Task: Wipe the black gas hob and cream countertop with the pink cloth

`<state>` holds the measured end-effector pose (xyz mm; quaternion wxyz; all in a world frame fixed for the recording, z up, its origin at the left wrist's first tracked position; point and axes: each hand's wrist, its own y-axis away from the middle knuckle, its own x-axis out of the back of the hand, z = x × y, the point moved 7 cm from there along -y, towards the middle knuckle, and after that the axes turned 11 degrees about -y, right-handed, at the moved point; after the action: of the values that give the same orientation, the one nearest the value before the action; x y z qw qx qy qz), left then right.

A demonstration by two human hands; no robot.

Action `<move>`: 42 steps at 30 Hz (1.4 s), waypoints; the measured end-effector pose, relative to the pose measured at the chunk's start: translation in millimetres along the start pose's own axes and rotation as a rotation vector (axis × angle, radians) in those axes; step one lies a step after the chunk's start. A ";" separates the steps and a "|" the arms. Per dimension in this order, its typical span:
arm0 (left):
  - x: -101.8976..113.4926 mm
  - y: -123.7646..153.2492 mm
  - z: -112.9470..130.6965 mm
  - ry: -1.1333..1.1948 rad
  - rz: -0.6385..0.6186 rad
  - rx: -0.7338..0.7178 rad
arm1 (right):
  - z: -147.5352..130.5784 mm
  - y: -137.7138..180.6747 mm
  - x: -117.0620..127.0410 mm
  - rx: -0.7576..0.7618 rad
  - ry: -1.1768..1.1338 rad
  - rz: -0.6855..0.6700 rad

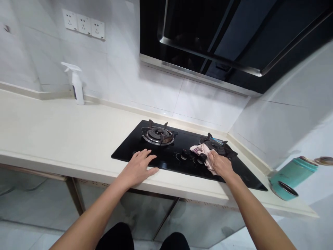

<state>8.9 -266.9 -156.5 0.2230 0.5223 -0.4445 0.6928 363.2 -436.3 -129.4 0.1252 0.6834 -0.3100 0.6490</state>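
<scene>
A black glass gas cooktop [166, 158] is set into the pale counter. My right hand [221, 164] is closed on a light pink cloth [204, 151], pressed onto the cooktop beside the right control knob [201, 158] and in front of the right burner [217, 146]. Part of the cloth is hidden beneath my fingers. My left hand [140, 167] rests with spread fingers at the cooktop's front left edge and holds nothing. Behind it sits the left burner [159, 134] with its pan support. The left control knob [184, 155] lies between my hands.
A white spray bottle [78, 86] stands against the wall at the back left. Teal containers [293, 177] are at the counter's right end. A black range hood [208, 41] hangs over the cooktop. Wall sockets [84, 24] are at upper left. A blue item lies by the right burner.
</scene>
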 end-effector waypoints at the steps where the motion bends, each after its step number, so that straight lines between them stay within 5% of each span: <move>1: 0.3 0.0 0.5 0.001 -0.010 0.002 | 4.1 4.4 1.2 -0.020 0.012 -0.006; 10: -0.7 -0.8 1.0 -0.021 -0.007 -0.009 | 72.2 59.2 16.3 -0.248 0.058 -0.045; 14: -2.4 -1.8 2.2 -0.020 -0.003 -0.015 | 68.1 73.3 15.5 -0.263 0.039 -0.025; 23: -1.6 -3.6 3.9 -0.006 0.066 -0.040 | -80.3 109.7 16.6 0.075 -0.004 0.047; 28: -2.0 -6.2 -0.6 0.004 0.080 -0.042 | -160.3 123.1 10.3 0.310 -0.261 0.097; 33: -2.9 -10.4 -1.7 -0.025 0.087 -0.110 | -211.2 129.7 3.3 0.540 -0.407 0.074; 38: -6.1 -12.1 -14.4 -0.033 0.097 -0.064 | -181.2 124.8 3.0 0.497 -0.394 0.098; 42: -9.7 -12.9 -19.0 -0.008 0.046 -0.028 | -89.7 122.6 5.5 0.225 -0.340 0.159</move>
<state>12.3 -242.7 -161.6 0.2127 0.5114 -0.4668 0.6894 218.5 -481.5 -141.1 -0.0576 0.7661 -0.3050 0.5629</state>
